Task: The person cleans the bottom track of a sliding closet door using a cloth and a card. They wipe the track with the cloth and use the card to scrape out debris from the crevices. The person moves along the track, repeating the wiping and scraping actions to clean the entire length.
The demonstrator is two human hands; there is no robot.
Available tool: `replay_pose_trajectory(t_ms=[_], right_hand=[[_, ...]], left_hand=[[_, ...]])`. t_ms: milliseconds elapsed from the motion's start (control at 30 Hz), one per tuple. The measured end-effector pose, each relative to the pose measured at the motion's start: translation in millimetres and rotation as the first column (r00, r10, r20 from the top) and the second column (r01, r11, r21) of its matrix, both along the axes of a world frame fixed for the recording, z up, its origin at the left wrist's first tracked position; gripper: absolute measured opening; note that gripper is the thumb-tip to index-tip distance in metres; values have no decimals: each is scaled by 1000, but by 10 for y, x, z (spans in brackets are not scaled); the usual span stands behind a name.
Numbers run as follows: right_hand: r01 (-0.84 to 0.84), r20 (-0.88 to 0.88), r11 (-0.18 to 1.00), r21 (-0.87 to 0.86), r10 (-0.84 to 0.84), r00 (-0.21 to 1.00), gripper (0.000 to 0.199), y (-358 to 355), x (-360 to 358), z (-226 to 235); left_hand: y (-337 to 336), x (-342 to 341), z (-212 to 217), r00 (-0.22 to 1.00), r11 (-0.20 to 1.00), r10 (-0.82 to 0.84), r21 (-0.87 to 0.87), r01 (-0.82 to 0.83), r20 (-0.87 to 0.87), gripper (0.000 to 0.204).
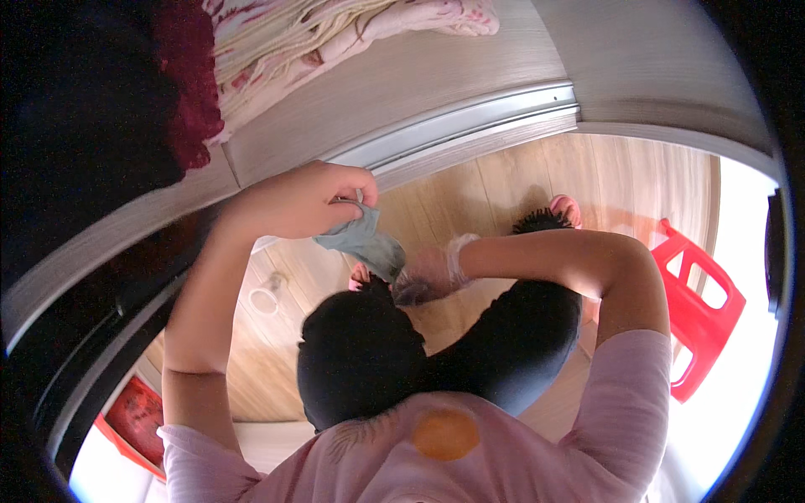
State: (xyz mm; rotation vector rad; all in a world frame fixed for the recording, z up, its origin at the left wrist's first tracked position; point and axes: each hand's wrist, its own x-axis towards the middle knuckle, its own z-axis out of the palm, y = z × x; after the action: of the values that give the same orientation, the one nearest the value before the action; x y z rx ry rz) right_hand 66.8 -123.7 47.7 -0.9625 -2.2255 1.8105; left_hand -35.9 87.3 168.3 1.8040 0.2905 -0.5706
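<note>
My left hand (329, 199) is closed, its thumb and fingers pinching the upper end of a grey-green cloth (360, 239). The cloth hangs down to the right over the floor, crumpled and narrow. Close to its lower end is my right hand (426, 272), in a clear plastic glove (459, 256) that reaches the wrist. That hand is blurred and partly dark, so whether its fingers grip the cloth cannot be made out. Below both hands are my bent knees in black trousers (360, 360).
In front runs a cabinet ledge with a metal track (470, 117). Folded patterned fabric (310, 63) lies on the shelf above, beside dark red cloth (186, 84). A red plastic stool (713, 314) stands right, a red container (136, 419) lower left. A white ring-shaped thing (264, 301) is on the wood-look floor.
</note>
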Motion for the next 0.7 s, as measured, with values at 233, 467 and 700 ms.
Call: replay_pose_trajectory(t_ms=[233, 467, 700], right_hand=[[215, 426, 976, 32, -208, 880, 30, 214, 199, 444], [791, 60, 612, 26, -790, 610, 49, 184, 403, 982], [608, -28, 627, 487, -685, 728, 24, 267, 273, 1360]], left_hand=[[-74, 13, -391, 983, 993, -47, 119, 26, 175, 16], [-205, -3, -345, 986, 999, 22, -33, -16, 168, 20], [-389, -330, -406, 916, 844, 377, -458, -277, 139, 32]])
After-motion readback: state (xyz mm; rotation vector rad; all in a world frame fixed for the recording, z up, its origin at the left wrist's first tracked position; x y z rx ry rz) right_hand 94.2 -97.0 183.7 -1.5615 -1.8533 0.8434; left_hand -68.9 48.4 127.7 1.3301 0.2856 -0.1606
